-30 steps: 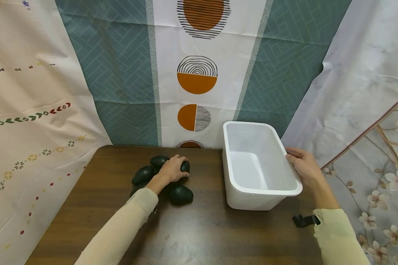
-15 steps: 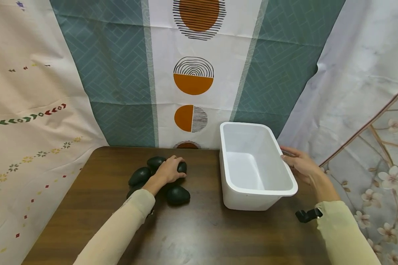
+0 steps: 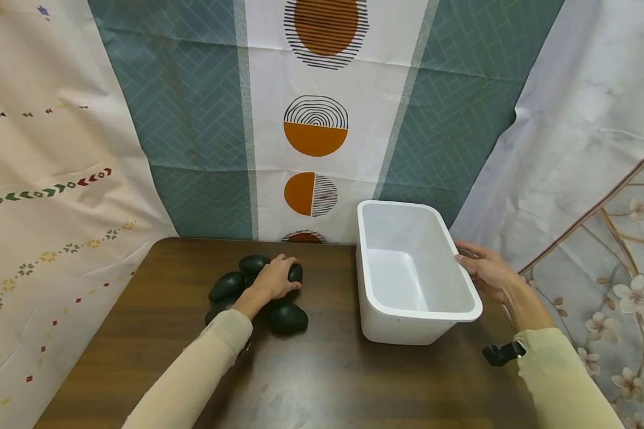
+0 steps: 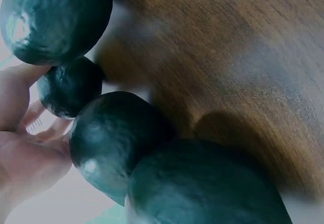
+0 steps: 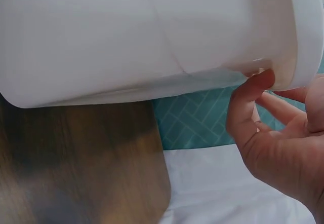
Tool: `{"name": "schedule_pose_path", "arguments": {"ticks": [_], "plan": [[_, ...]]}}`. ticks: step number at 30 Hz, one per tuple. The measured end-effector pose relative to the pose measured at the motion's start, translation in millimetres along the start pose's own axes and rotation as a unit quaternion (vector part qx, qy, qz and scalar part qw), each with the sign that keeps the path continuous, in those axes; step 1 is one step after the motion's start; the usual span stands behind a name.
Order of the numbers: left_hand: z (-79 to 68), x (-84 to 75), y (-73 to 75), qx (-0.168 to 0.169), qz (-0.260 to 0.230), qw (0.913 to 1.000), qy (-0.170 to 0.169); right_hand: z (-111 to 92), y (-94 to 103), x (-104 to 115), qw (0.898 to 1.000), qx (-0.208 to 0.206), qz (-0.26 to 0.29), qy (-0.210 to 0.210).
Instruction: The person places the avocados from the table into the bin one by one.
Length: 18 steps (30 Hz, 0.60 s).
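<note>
Head view: left hand grasps an avocado, centre-left; right hand touches the tub, centre-right. Left wrist view: neighbouring avocados crowd close; snug hold clear of them seems advisable. Right wrist view: cannot tell whether the right hand grips.

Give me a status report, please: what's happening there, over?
Left grip holds an avocado. Right grip touches white tub near its rim. Other avocados crowd the left grip.

Lowest avocado (left wrist) partly offscreen
</note>
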<state>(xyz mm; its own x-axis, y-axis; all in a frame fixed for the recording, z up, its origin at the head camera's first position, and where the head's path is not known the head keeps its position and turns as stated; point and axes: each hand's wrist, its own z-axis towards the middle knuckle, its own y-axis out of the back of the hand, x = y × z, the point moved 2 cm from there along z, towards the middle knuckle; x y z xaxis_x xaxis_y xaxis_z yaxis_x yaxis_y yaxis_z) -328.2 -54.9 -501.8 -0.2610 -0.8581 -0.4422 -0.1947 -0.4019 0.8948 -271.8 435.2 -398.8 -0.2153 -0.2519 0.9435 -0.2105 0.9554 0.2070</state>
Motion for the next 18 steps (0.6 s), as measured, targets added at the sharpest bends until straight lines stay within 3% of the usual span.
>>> {"name": "schedule_pose_path", "arguments": {"ticks": [18], "plan": [[0.7,2.5,-1.5,0.001,-0.004,1.0000,-0.001,2.0,2.8,9.7,0.996,0.002,-0.089,-0.032]]}}
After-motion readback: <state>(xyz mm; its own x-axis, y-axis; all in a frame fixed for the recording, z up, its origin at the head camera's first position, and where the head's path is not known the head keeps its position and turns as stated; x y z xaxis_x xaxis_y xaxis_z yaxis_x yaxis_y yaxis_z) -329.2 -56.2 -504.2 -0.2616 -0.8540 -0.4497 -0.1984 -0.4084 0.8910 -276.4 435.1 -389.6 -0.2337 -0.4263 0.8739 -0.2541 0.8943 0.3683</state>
